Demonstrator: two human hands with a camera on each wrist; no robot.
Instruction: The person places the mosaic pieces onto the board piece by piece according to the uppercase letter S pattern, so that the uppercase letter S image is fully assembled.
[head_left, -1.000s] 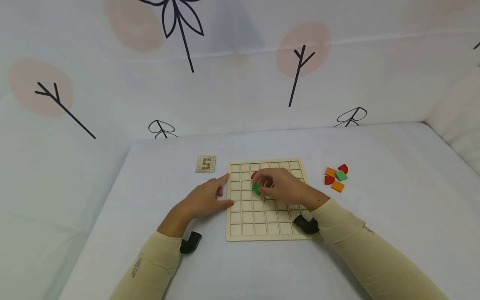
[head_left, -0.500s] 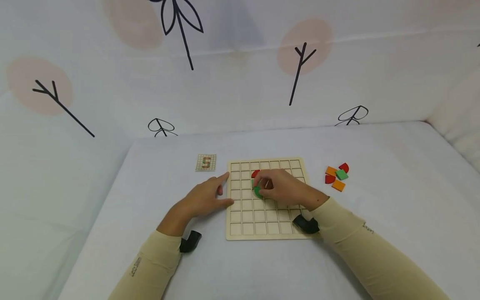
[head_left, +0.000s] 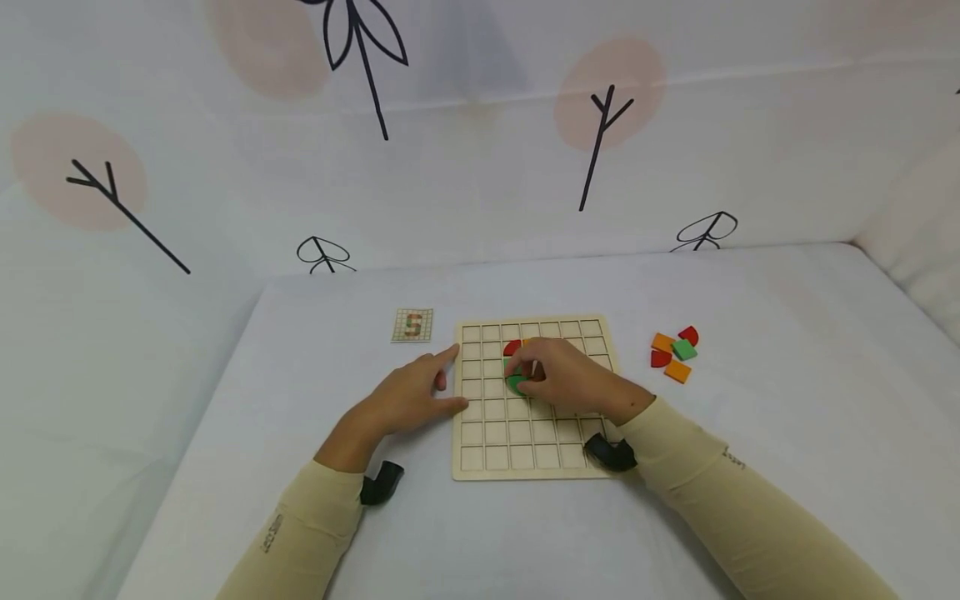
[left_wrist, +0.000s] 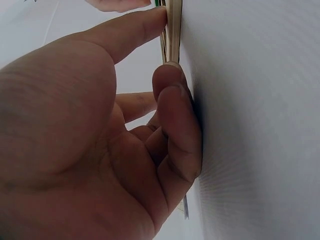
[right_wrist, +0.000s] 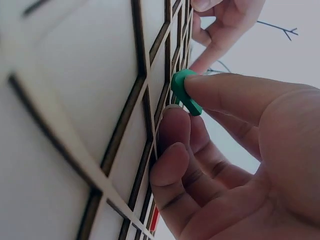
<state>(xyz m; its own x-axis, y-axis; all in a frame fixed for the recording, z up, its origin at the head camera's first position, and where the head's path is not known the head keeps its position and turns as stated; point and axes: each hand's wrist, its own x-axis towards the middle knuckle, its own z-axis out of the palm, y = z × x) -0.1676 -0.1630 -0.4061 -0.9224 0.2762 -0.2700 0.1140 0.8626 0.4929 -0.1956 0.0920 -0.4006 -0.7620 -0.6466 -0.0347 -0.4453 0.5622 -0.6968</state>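
Observation:
My right hand (head_left: 566,373) is over the wooden grid board (head_left: 483,458), thumb and fingers pinching a green quarter-round tile (head_left: 515,385). In the right wrist view this green tile (right_wrist: 185,92) stands tilted against the grid, with the thumb on it. Just above it on the board are a red quarter-round tile (head_left: 512,347), a sliver of orange tile and part of another green tile, partly hidden by the hand. My left hand (head_left: 405,397) rests at the board's left edge, index finger and thumb stretched out to touch it. In the left wrist view the other fingers of that hand (left_wrist: 135,140) are bent.
Right of the board lie loose tiles: red quarter-rounds (head_left: 660,359), orange squares (head_left: 677,372) and a green square (head_left: 683,349). A small pattern card (head_left: 412,325) showing an S-like figure lies beyond the left hand. White cloth (head_left: 420,542) covers the table.
The right fingers shift slightly on the green quarter-round tile, which now shows lower on the board than a second ago. The left hand stays at the board's edge.

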